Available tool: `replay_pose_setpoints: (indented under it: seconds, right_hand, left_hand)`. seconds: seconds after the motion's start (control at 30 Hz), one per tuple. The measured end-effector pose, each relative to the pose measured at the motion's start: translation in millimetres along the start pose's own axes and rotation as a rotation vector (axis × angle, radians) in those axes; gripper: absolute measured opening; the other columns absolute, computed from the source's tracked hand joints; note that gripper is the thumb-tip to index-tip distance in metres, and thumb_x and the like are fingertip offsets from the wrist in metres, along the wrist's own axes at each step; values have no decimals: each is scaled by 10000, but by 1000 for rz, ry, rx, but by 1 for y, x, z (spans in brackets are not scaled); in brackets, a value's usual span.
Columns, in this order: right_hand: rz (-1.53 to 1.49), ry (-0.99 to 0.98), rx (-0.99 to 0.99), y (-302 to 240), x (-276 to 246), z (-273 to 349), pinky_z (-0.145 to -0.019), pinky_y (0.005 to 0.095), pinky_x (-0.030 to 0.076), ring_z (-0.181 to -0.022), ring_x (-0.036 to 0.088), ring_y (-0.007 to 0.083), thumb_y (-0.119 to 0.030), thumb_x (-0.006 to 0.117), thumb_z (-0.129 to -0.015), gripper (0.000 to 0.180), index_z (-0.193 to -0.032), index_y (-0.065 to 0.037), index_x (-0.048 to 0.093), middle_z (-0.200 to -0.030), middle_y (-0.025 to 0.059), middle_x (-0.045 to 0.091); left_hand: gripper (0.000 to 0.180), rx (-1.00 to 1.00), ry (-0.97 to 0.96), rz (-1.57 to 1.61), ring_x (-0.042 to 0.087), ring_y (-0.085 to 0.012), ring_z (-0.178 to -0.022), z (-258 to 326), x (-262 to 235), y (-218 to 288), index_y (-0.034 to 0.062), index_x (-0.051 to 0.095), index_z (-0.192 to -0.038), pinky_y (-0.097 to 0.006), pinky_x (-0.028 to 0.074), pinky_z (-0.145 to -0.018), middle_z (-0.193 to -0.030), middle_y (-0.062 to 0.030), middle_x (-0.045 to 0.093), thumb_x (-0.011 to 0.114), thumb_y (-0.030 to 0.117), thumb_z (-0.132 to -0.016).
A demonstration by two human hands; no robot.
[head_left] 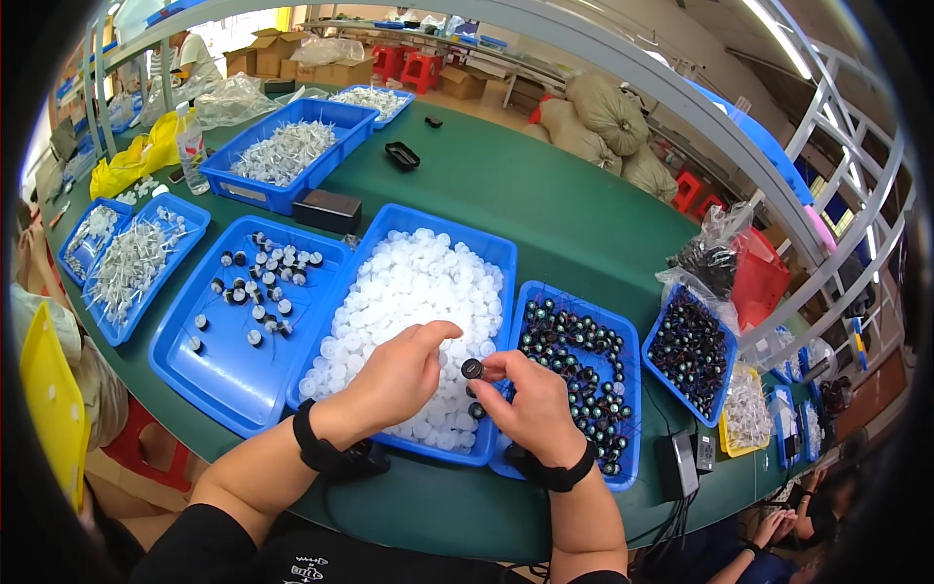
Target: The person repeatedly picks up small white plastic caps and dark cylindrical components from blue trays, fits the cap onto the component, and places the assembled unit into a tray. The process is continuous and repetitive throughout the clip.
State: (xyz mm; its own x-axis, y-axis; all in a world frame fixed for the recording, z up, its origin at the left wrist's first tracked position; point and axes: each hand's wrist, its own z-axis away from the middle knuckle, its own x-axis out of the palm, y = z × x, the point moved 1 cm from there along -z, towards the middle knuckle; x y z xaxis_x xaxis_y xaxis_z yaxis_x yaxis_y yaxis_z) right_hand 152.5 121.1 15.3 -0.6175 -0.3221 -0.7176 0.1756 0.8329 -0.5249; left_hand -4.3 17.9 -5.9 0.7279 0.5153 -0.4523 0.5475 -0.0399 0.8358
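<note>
Over the blue plastic tray of white round caps (413, 292) | right hand (530, 404) pinches small black round part (472, 368) | left hand (399, 375) loosely curled, holding nothing, fingertip just beside it

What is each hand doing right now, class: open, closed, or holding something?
Left hand: closed loosely, nothing visible in it.
Right hand: pinching a small dark round part between fingertips.

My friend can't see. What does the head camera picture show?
Two hands meet over a blue tray of white caps: the right hand pinches a small dark round part, the left hand beside it. More blue trays sit on a green table.
</note>
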Motion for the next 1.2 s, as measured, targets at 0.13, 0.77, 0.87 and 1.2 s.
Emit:
replay_pose_setpoints:
  seconds: [0.13,0.77,0.87,1.2]
  right_hand:
    - [-66,61,-96,-3,-3,0,-611,355,491,-678,619,258,-81,739,-769,197,-946,-59,655,-738,74,645]
    - [-662,169,195,-12,-11,7,-667,234,444,-762,576,133,94,658,-761,201,-943,38,723,-863,80,647]
    - [-778,240,137,2,-5,14,-832,298,463,-913,590,190,27,620,-847,96,-928,51,666,-1025,144,647]
    - [-661,138,433,-13,-35,6,-804,225,450,-878,578,108,-73,517,-976,180,-1065,27,636,-1006,68,670]
  left_hand:
    - [124,-303,-266,520,553,-122,-630,-6,-7,4,-3,603,-947,-262,454,-579,-756,-27,602,524,58,-874]
    - [246,-299,-570,1328,516,-72,-701,10,24,9,11,532,-1097,-233,464,-608,-825,0,518,573,188,-931]
    - [293,-236,-563,1312,530,-96,-751,11,24,5,-2,519,-1145,-243,464,-616,-870,-12,511,589,183,-929]
    - [106,155,-26,552,555,-117,-631,9,6,30,3,564,-934,-282,467,-582,-739,-48,572,494,78,-905]
